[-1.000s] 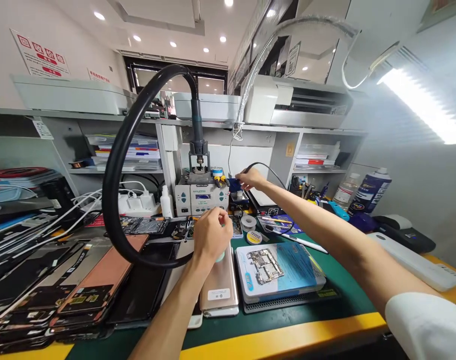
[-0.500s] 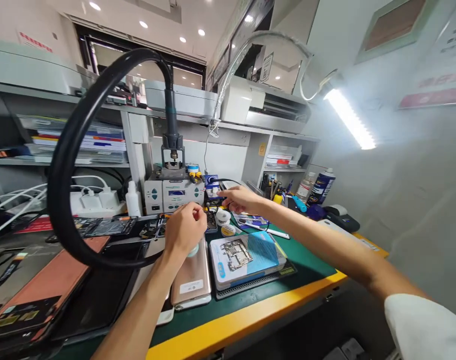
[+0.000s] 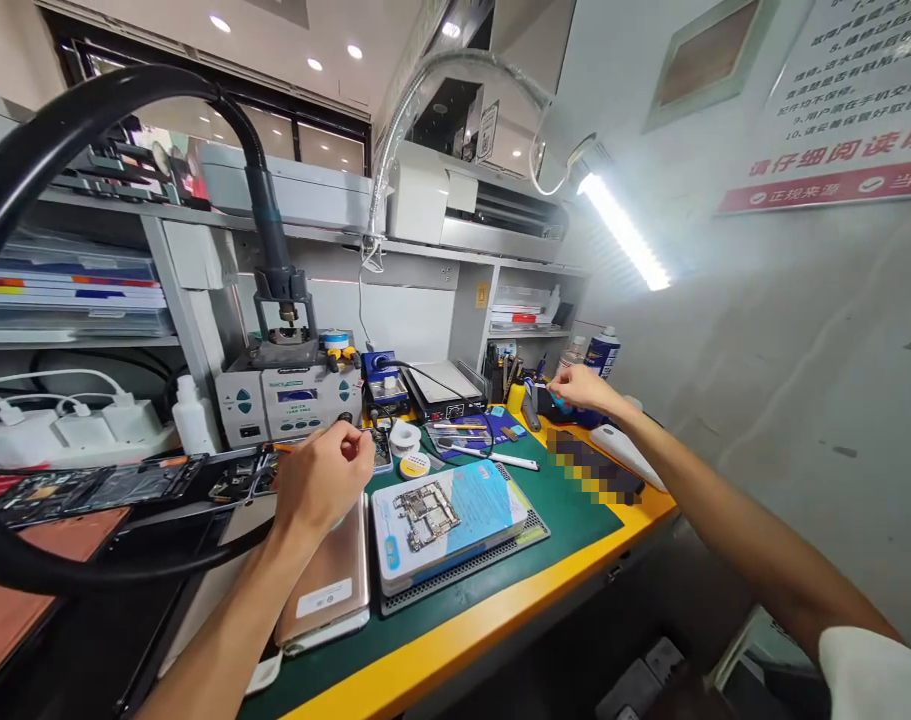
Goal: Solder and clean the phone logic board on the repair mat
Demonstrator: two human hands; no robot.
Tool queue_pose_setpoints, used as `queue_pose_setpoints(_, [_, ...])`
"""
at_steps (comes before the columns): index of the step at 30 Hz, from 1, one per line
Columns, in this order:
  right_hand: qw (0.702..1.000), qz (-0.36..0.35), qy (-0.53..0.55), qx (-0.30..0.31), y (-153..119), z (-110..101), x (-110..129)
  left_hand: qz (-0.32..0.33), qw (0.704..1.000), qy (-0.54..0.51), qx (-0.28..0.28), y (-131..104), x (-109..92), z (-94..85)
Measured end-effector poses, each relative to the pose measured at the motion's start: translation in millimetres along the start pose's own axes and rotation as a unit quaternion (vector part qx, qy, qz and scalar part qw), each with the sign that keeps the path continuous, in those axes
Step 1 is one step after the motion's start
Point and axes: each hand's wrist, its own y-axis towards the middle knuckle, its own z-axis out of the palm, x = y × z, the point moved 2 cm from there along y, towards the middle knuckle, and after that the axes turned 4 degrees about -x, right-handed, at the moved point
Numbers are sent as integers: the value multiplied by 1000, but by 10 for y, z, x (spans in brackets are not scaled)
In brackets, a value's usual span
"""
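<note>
Right hand (image 3: pixel 581 390) shifted rightward, near spray can (image 3: pixel 603 351), upright

1 lit tube lamp (image 3: pixel 624 232), grey wall (image 3: pixel 785 370).

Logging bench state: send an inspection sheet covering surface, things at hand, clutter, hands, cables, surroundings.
Surface: green mat, yellow edge; spills, nothing seen.
Things at hand: gold-backed device below left hand; dark blue can near right hand.
Clutter: blue-white box on mat; solder spool behind.
Hands: left curled, right raised; whether either holds anything is unclear.
Cables: thick black hose loops at left; thin black cable reaches mat.
Surroundings: lamp lit; shelving behind.
</note>
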Motion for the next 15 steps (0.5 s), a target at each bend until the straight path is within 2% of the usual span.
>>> queue_pose_setpoints(5, [996,40,-61,45,178,408,-110,4,1000,7,4,-3,7,-2])
queue_pose_setpoints(9, [994,51,-90,34,243,630,-71,4,1000,2,18,-7,3,-37])
queue_pose_setpoints(12, [994,58,-97,-6,245,639,-87,18,998,-23,58,-29,-28,-58])
queue_pose_setpoints(15, [993,62,-83,-60,229,512,-138,45,990,-58,118,-64,-98,-65])
